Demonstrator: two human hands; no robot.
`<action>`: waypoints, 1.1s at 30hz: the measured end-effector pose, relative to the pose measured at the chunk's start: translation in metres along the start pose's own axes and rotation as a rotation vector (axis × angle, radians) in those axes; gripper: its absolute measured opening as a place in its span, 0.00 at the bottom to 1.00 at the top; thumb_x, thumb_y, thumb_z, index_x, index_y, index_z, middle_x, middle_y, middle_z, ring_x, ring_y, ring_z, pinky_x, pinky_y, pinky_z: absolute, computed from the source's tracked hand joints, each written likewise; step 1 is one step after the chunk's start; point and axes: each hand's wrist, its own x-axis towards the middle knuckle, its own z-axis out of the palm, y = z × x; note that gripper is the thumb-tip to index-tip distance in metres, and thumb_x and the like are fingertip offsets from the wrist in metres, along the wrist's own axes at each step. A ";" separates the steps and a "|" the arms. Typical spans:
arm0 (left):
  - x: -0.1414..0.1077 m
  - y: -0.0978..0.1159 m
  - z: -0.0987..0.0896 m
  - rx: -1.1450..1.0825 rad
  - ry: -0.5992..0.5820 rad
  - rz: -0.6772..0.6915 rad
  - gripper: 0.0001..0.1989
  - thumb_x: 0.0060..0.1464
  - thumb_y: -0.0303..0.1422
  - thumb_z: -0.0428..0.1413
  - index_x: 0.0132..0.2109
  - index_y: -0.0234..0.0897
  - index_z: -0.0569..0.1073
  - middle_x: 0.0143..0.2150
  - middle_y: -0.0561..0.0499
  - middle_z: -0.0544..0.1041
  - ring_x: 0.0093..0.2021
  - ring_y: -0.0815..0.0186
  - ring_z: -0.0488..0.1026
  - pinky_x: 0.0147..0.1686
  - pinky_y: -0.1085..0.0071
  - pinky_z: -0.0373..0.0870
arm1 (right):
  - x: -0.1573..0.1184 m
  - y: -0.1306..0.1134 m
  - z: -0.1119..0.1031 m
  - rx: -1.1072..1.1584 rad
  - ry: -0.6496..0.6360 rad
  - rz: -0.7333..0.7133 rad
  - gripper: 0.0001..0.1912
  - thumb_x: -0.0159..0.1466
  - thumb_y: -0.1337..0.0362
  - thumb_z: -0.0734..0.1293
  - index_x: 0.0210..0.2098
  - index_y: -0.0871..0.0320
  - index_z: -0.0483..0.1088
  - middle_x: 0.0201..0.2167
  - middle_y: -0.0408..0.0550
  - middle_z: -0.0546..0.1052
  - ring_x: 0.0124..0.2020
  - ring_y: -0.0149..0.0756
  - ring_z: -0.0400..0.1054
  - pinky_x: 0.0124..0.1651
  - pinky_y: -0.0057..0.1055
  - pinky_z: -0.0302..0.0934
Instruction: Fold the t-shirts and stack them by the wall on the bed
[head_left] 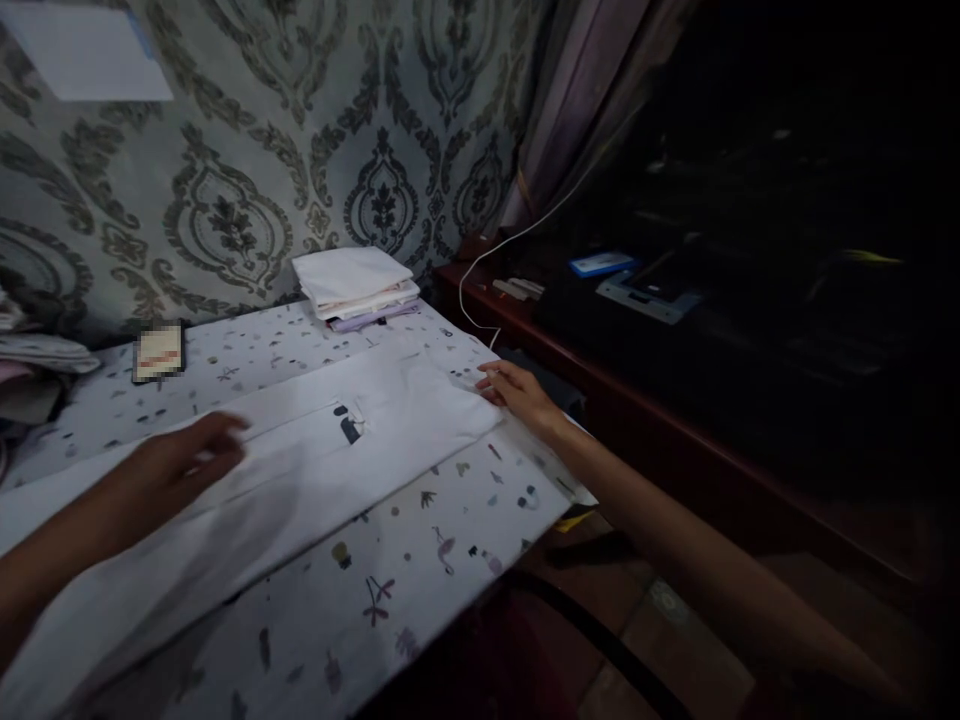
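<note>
A white garment (405, 430) lies spread lengthwise across a table with a printed cover, with dark tags (347, 425) near its middle. Over its left part hovers my left hand (196, 452), slightly blurred, fingers bent and a gap between thumb and fingers; nothing is in it. At the garment's far right end is my right hand (517, 392), its fingers stretched out along the cloth's edge. Whether those fingertips touch the cloth is hard to make out. Some creases run through the fabric near that end.
A folded stack of clothes (356, 280) stands at the table's back by the patterned wall. A phone-like dark-edged item (159, 352) lies at the back left, near piled clothes (37, 360). To the right, a white cable (480, 260) hangs by a dark wooden ledge (675, 430).
</note>
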 end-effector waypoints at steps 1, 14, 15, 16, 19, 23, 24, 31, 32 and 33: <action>0.028 0.029 0.009 -0.020 -0.045 0.070 0.27 0.56 0.54 0.48 0.56 0.45 0.69 0.47 0.45 0.80 0.40 0.55 0.79 0.40 0.61 0.77 | -0.005 0.001 -0.002 -0.005 0.003 -0.037 0.18 0.65 0.48 0.66 0.44 0.55 0.73 0.35 0.48 0.79 0.34 0.34 0.73 0.41 0.33 0.69; 0.221 0.187 0.121 0.462 -0.347 0.657 0.20 0.51 0.26 0.51 0.52 0.36 0.72 0.56 0.40 0.73 0.58 0.51 0.66 0.55 0.58 0.65 | -0.043 0.016 -0.017 -0.165 -0.089 -0.241 0.25 0.59 0.54 0.72 0.53 0.54 0.70 0.45 0.50 0.77 0.49 0.42 0.71 0.54 0.41 0.63; 0.219 0.186 0.118 0.465 -0.317 0.664 0.17 0.51 0.26 0.51 0.49 0.36 0.73 0.51 0.41 0.75 0.55 0.51 0.68 0.53 0.59 0.66 | -0.044 0.017 -0.018 -0.164 -0.093 -0.240 0.26 0.57 0.56 0.73 0.53 0.54 0.70 0.46 0.50 0.77 0.49 0.42 0.71 0.55 0.40 0.62; 0.217 0.184 0.114 0.456 -0.294 0.668 0.15 0.52 0.26 0.51 0.46 0.37 0.73 0.47 0.42 0.76 0.53 0.51 0.69 0.50 0.60 0.66 | -0.046 0.018 -0.019 -0.162 -0.095 -0.237 0.26 0.57 0.57 0.74 0.54 0.53 0.70 0.46 0.49 0.76 0.49 0.41 0.70 0.55 0.40 0.62; 0.211 0.175 0.098 0.350 -0.268 0.637 0.07 0.55 0.30 0.49 0.39 0.39 0.72 0.40 0.44 0.76 0.46 0.54 0.71 0.44 0.62 0.65 | -0.046 0.019 -0.021 -0.162 -0.103 -0.229 0.26 0.58 0.58 0.74 0.54 0.52 0.70 0.45 0.48 0.76 0.47 0.41 0.69 0.53 0.40 0.62; 0.211 0.160 0.082 -0.030 -0.333 0.520 0.11 0.53 0.42 0.53 0.35 0.40 0.69 0.39 0.48 0.74 0.40 0.58 0.70 0.38 0.66 0.66 | -0.041 0.019 -0.019 -0.206 -0.106 -0.234 0.21 0.61 0.61 0.69 0.54 0.52 0.71 0.41 0.47 0.75 0.44 0.40 0.69 0.46 0.37 0.62; 0.213 0.157 0.080 -0.141 -0.376 0.490 0.13 0.53 0.45 0.54 0.33 0.40 0.67 0.36 0.50 0.73 0.37 0.60 0.70 0.36 0.68 0.66 | -0.039 0.019 -0.019 -0.230 -0.097 -0.233 0.20 0.62 0.62 0.67 0.54 0.52 0.72 0.40 0.47 0.75 0.42 0.39 0.69 0.44 0.36 0.62; 0.230 0.143 0.058 -0.248 -0.499 0.399 0.16 0.44 0.44 0.60 0.30 0.40 0.64 0.30 0.55 0.66 0.31 0.67 0.65 0.31 0.72 0.60 | -0.038 0.016 -0.016 -0.345 -0.077 -0.249 0.19 0.64 0.61 0.64 0.55 0.53 0.71 0.38 0.47 0.73 0.38 0.38 0.68 0.40 0.34 0.61; 0.233 0.140 0.053 -0.199 -0.500 0.389 0.15 0.44 0.44 0.60 0.31 0.40 0.66 0.30 0.55 0.67 0.31 0.66 0.65 0.31 0.72 0.61 | -0.038 0.016 -0.016 -0.348 -0.073 -0.247 0.19 0.64 0.61 0.64 0.54 0.53 0.71 0.38 0.46 0.73 0.37 0.38 0.68 0.40 0.34 0.62; 0.237 0.137 0.049 -0.148 -0.490 0.375 0.14 0.43 0.43 0.60 0.30 0.39 0.67 0.29 0.55 0.67 0.30 0.66 0.65 0.31 0.72 0.60 | -0.038 0.015 -0.016 -0.350 -0.067 -0.244 0.19 0.64 0.62 0.64 0.54 0.52 0.71 0.37 0.46 0.73 0.37 0.37 0.68 0.39 0.34 0.62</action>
